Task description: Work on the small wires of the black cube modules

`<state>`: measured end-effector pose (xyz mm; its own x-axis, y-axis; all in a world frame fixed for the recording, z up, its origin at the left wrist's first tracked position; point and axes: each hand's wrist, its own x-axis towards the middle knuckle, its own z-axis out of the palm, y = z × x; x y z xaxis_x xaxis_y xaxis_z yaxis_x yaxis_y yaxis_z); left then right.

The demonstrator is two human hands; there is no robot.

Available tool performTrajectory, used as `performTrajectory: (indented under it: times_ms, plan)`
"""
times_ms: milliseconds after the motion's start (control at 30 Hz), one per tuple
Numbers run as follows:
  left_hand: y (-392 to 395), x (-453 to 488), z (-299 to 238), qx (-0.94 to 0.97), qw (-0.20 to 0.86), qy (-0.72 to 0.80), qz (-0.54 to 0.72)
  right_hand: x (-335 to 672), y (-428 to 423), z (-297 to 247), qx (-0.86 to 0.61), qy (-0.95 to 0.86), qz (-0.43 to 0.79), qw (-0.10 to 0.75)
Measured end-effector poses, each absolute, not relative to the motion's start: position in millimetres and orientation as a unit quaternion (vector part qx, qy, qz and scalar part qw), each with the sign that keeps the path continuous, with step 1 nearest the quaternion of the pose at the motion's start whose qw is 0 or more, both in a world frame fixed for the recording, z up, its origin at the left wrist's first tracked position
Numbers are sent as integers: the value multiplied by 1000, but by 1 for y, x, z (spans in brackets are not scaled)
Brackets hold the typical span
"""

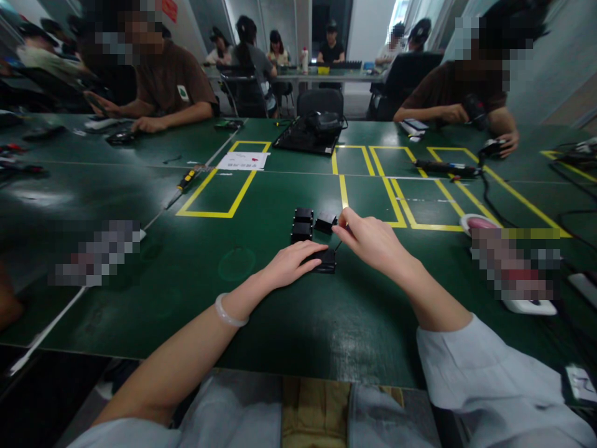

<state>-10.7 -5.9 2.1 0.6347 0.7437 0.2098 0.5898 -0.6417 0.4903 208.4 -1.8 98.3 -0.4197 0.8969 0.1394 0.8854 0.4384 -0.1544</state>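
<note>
My left hand (293, 262) lies flat on a small black box-like part (325, 261) on the green table (261, 311), its fingers stretched over the part and holding it down. My right hand (370, 239) is pinched just to the right of that part, thumb and forefinger closed on something thin that I cannot make out. Three more small black parts sit just beyond: two stacked toward the left (302, 225) and one (325, 221) near my right fingertips.
Yellow tape rectangles (219, 193) mark the table. A screwdriver (186, 182), a white paper (243, 160) and a black tray with gear (310, 132) lie farther back. A white device (529, 306) and cables are at right. Other people sit around the table.
</note>
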Motion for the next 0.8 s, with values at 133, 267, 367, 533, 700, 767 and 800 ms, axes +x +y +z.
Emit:
performTrajectory:
  times_ms: [133,267,367,533,700,767,800]
  plan:
    - [-6,-10,3,882,193,381,199,209,-1,97,-541,-837,17,84]
    - [-6,-9,4,882,195,381,199,210,1,95,-532,-841,25,92]
    - [-7,-9,4,881,197,382,200,211,1,96,-528,-842,32,105]
    - [-7,-9,4,881,196,383,197,209,-1,96,-532,-840,28,105]
    - [-6,-9,3,882,192,382,199,208,0,95,-537,-838,14,96]
    - [-6,-9,2,882,191,381,202,209,0,95,-539,-837,15,91]
    - [-6,-9,2,882,192,380,202,209,0,96,-537,-838,17,91]
